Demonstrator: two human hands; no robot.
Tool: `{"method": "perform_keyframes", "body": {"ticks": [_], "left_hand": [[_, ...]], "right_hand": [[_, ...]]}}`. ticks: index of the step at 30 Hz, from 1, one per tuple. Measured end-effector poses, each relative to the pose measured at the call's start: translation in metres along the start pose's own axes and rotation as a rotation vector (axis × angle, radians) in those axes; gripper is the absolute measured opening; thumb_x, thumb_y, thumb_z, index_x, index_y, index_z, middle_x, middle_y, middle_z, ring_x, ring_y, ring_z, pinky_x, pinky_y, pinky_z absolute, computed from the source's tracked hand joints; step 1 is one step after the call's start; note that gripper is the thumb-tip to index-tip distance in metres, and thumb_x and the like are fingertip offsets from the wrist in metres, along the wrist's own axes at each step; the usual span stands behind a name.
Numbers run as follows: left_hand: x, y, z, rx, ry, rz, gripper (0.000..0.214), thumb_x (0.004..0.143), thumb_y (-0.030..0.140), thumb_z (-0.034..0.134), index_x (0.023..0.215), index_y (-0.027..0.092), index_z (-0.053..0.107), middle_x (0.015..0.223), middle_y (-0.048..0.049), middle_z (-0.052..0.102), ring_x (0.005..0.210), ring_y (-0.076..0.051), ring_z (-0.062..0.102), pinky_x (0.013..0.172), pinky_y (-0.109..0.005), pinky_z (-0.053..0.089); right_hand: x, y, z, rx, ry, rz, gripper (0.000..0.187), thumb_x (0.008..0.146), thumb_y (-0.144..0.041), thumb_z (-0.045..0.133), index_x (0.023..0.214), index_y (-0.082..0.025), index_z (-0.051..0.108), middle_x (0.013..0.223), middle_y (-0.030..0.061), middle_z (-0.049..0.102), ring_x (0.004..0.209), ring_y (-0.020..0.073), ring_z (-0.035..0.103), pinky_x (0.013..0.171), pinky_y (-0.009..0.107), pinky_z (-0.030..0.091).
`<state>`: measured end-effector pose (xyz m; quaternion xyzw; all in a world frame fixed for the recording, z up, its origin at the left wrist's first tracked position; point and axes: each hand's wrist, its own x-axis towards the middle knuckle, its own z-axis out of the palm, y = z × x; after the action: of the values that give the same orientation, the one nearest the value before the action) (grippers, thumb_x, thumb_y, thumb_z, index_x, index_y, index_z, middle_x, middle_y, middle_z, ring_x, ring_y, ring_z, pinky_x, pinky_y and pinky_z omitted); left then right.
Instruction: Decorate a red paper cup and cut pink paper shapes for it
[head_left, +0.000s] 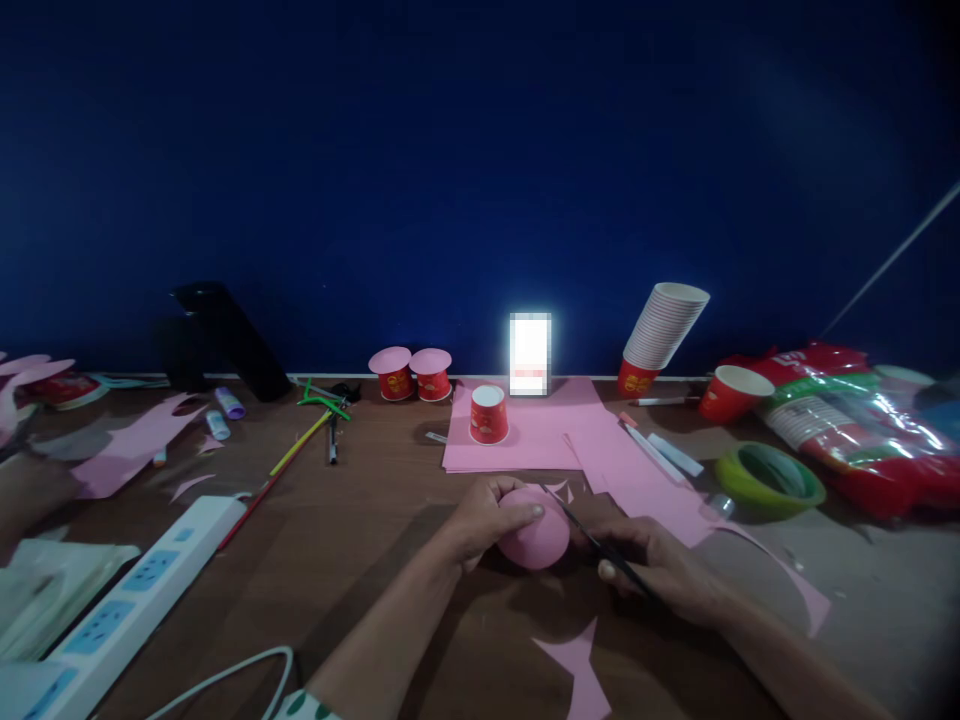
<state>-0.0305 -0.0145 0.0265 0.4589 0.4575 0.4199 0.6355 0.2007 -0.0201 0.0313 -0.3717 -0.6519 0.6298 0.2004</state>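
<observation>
My left hand [484, 520] pinches a round pink paper disc [534, 545], thumb on top and fingers underneath. At the disc's right edge, my right hand [660, 565] is closed around dark-handled scissors [592, 538], their thin blades pointing up and left along the rim. Small pink offcuts lie just beyond the blades. Nearer to me, a larger pink scrap [581, 672] rests on the brown table [360, 590]. Past my hands, an upside-down red paper cup [489, 418] stands on pink paper sheets [540, 455].
Two red cups topped with pink discs [394, 378] stand by the blue wall. A cup stack [664, 340] leans at the right, near green tape [769, 480] and a shiny red package [855, 430]. A power strip [142, 590] and another person's hand [34, 490] are at left.
</observation>
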Motion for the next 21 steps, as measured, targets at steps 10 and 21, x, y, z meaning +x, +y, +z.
{"method": "perform_keyframes", "body": {"ticks": [10,21], "left_hand": [[0.0006,-0.0012,-0.001,-0.022,-0.031,0.012,0.029,0.06,0.03,0.074,0.079,0.01,0.068,0.077,-0.0065,0.065,0.071,-0.016,0.055,0.063,-0.024,0.04],[0.0012,-0.0018,-0.0022,-0.041,-0.041,0.025,0.029,0.061,0.028,0.073,0.083,0.009,0.068,0.077,-0.0075,0.066,0.07,-0.016,0.056,0.063,-0.024,0.041]], "right_hand": [[-0.0006,-0.003,-0.0017,-0.033,-0.029,-0.024,0.035,0.078,-0.039,0.062,0.102,-0.014,0.065,0.066,-0.0009,0.053,0.053,0.0072,0.04,0.047,0.018,0.031],[-0.0005,-0.0023,-0.0016,-0.071,-0.006,-0.035,0.032,0.077,-0.038,0.063,0.099,-0.015,0.067,0.063,-0.0018,0.053,0.052,0.0083,0.042,0.047,0.018,0.032]]}}
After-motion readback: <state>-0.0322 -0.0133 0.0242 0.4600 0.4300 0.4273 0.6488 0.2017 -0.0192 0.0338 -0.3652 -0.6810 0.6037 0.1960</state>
